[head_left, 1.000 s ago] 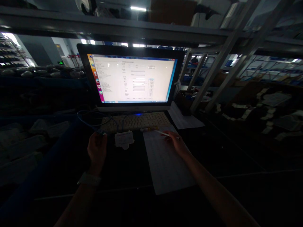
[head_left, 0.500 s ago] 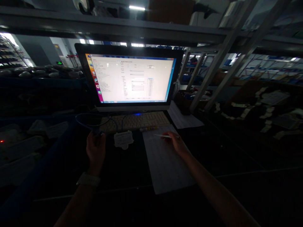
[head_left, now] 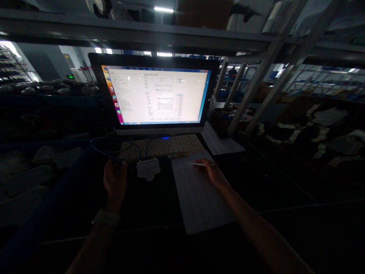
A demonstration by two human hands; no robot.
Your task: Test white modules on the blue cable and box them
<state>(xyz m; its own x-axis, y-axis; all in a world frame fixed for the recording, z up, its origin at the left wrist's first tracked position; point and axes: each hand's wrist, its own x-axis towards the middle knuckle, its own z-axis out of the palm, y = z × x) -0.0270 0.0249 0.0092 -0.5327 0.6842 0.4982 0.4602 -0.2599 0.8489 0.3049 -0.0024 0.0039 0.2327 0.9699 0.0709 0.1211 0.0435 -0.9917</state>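
metal shelving (head_left: 137, 33), grey pillar (head_left: 40, 59), lit tube (head_left: 163, 9)

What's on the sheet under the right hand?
Right hand holds a white pen over the sheet; yellowish tube at its top edge. Whatever hand and forearm cover can't be seen.

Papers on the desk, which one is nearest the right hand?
The long sheet, beneath the right hand and its white pen; the other sheet lies farther back, right of the keyboard.

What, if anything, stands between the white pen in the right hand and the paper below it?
Nothing visible: the right hand holds the pen over the paper, and a yellowish item lies at the paper's far edge. Tip contact is unclear.
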